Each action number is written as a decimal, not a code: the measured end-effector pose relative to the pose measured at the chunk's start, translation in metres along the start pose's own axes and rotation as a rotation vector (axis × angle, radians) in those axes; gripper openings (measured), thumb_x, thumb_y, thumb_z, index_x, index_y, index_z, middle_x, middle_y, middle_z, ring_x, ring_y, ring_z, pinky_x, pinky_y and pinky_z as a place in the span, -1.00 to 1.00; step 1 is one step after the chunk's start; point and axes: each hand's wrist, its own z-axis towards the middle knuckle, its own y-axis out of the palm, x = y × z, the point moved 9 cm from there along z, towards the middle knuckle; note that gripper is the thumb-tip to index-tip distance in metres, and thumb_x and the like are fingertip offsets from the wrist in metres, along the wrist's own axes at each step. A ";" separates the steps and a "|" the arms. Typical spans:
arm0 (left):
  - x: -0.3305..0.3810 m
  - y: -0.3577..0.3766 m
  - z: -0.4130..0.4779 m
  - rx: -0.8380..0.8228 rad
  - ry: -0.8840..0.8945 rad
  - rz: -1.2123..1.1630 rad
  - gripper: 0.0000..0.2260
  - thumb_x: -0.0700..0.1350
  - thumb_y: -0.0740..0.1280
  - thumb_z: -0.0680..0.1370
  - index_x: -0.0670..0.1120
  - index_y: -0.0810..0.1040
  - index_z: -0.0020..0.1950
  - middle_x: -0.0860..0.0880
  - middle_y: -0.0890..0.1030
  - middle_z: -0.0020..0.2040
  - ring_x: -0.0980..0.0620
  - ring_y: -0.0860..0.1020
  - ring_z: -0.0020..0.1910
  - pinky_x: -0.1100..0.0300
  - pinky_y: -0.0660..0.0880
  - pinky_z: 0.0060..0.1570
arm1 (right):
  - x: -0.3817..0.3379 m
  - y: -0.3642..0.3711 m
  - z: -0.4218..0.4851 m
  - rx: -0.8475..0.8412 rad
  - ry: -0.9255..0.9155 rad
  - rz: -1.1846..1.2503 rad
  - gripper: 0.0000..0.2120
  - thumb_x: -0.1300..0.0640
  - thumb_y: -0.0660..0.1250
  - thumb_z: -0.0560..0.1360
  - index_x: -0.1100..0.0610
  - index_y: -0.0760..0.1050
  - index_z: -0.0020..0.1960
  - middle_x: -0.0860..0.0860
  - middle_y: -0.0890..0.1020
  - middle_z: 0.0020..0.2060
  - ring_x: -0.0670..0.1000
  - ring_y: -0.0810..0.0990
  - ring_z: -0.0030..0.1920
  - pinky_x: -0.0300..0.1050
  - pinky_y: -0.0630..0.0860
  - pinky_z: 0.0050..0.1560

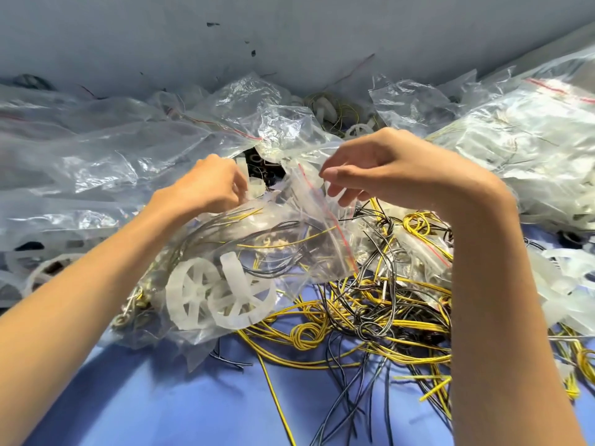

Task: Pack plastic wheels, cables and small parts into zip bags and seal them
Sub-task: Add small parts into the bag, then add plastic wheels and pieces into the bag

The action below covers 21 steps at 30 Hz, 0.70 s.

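Thin zip bag [257, 243] limp, slippery, weighted low by wheels [219, 297]; left hand [209, 185] and right hand [389, 169] fingers pinch its mouth rim, probably the best hold.

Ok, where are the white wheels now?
Head view, lower centre: the white wheels lie in the bottom of the clear zip bag, just left of the loose cable tangle.
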 end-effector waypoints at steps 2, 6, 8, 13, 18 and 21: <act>0.004 -0.022 -0.002 0.105 -0.008 -0.071 -0.92 -0.12 0.41 0.42 0.01 0.60 -0.28 -0.09 0.67 -0.15 -0.13 0.60 -0.06 0.06 0.54 -0.04 | -0.001 0.000 0.000 -0.001 -0.003 -0.008 -0.81 -0.01 0.30 0.54 0.05 0.62 0.01 -0.07 0.71 -0.19 -0.20 0.67 -0.24 -0.09 0.62 -0.03; 0.017 -0.055 -0.004 0.214 0.018 -0.251 -0.82 0.07 0.42 0.45 0.01 0.57 -0.29 -0.07 0.66 -0.21 -0.11 0.60 -0.08 -0.02 0.54 -0.02 | -0.001 0.004 0.002 -0.019 0.008 -0.043 -0.80 -0.02 0.29 0.53 0.05 0.62 0.01 -0.07 0.71 -0.20 -0.21 0.66 -0.25 -0.05 0.62 -0.02; 0.026 -0.061 -0.003 0.198 0.040 -0.295 -0.79 0.10 0.40 0.47 -0.03 0.62 -0.20 -0.05 0.68 -0.20 -0.05 0.61 -0.06 0.01 0.53 0.03 | -0.001 0.006 0.002 -0.031 0.012 -0.052 -0.80 -0.02 0.29 0.53 0.05 0.62 0.00 -0.06 0.71 -0.21 -0.22 0.66 -0.24 -0.03 0.61 -0.02; 0.035 -0.091 -0.013 0.337 0.002 -0.398 -0.83 0.01 0.37 0.43 -0.06 0.65 -0.24 -0.07 0.68 -0.23 0.04 0.60 -0.15 0.20 0.45 -0.12 | 0.003 0.001 0.002 -0.013 0.041 -0.099 -0.81 -0.10 0.28 0.52 -0.05 0.60 0.02 -0.10 0.70 -0.18 -0.17 0.66 -0.14 -0.10 0.58 0.02; 0.042 -0.117 -0.028 0.449 -0.037 -0.616 -0.86 -0.08 0.34 0.43 -0.08 0.64 -0.27 -0.04 0.67 -0.25 0.13 0.59 -0.24 0.28 0.48 -0.08 | 0.005 -0.007 0.005 0.092 0.058 -0.096 -0.70 -0.09 0.31 0.51 -0.06 0.49 0.21 -0.11 0.63 0.03 -0.11 0.60 0.02 -0.20 0.51 0.01; 0.058 -0.122 -0.036 0.424 0.024 -0.822 -0.85 -0.12 0.37 0.47 -0.04 0.60 -0.31 0.01 0.65 -0.33 0.16 0.57 -0.35 0.33 0.49 -0.20 | 0.005 -0.010 0.010 0.174 0.053 -0.040 -0.40 -0.07 0.36 0.47 -0.01 0.24 0.44 0.00 0.45 0.28 -0.05 0.51 0.19 -0.08 0.44 0.24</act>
